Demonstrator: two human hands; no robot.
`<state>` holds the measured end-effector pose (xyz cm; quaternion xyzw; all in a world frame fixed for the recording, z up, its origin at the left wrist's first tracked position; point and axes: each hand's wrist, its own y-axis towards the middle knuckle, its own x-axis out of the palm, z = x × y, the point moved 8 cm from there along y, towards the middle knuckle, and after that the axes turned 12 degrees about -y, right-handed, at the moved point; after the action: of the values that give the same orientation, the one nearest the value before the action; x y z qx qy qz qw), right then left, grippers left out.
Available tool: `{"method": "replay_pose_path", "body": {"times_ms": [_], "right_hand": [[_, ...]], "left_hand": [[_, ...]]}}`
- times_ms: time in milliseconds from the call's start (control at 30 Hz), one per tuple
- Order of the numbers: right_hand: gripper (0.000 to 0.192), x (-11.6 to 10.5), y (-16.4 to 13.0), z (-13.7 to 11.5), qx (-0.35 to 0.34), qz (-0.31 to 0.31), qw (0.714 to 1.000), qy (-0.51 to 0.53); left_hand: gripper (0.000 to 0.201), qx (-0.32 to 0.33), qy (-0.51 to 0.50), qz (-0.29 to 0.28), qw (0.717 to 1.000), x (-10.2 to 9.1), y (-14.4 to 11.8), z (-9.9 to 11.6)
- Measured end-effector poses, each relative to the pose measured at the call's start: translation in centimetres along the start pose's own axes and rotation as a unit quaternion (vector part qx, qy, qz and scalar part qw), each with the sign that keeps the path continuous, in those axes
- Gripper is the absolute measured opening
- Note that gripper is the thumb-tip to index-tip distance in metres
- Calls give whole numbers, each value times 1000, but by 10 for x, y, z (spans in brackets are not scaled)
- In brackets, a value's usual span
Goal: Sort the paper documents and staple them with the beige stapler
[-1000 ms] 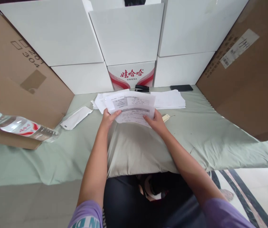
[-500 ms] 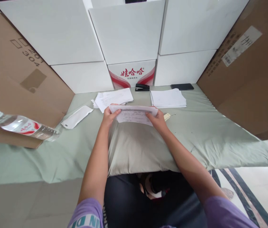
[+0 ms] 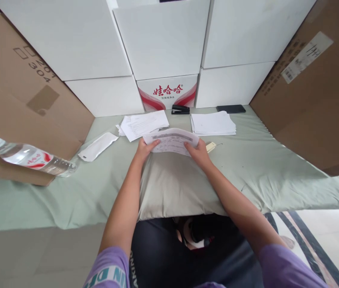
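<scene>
Purple sleeves frame the near edge; beyond the pillow, the left hand and right hand pinch a printed sheet, one at each side, thumbs on top. Green cloth lies free to the right. The sheet now lies lower and flatter than a second ago. Farther back: loose papers, neat stack, stapler, phone, a box with red Chinese characters. The left carton reads "304".
</scene>
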<state>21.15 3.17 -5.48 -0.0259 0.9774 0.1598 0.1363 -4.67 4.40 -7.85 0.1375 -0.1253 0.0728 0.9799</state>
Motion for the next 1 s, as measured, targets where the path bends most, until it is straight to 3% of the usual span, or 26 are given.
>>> {"method": "replay_pose_path", "body": {"times_ms": [200,400,500,567,667,800,900,1000], "right_hand": [[34,-7,2,-2,9,5,998,-67],[31,-7,4,-2,3,-2,994,-112],[29,-9,6,-4,-8,-10,994,-111],[31,-18,9,-6,-6,0,998,-57],[32,-32,16,-4,26,9,999,32],[27,-40,22,5,69,0,996,49],[22,-46,23,4,41,5,999,-11],[25,-51,24,4,-12,-22,984,-179]], "left_hand": [[53,-2,9,-15,1000,14,-5,1],[56,-15,37,-7,999,13,0,-12],[54,-13,60,15,998,6,4,-15],[49,14,81,50,995,-4,7,-10],[42,30,113,87,989,-18,12,-4],[37,11,123,106,987,-30,16,-3],[38,-22,115,97,988,-31,15,-7],[36,-100,113,47,987,-24,9,-19]]}}
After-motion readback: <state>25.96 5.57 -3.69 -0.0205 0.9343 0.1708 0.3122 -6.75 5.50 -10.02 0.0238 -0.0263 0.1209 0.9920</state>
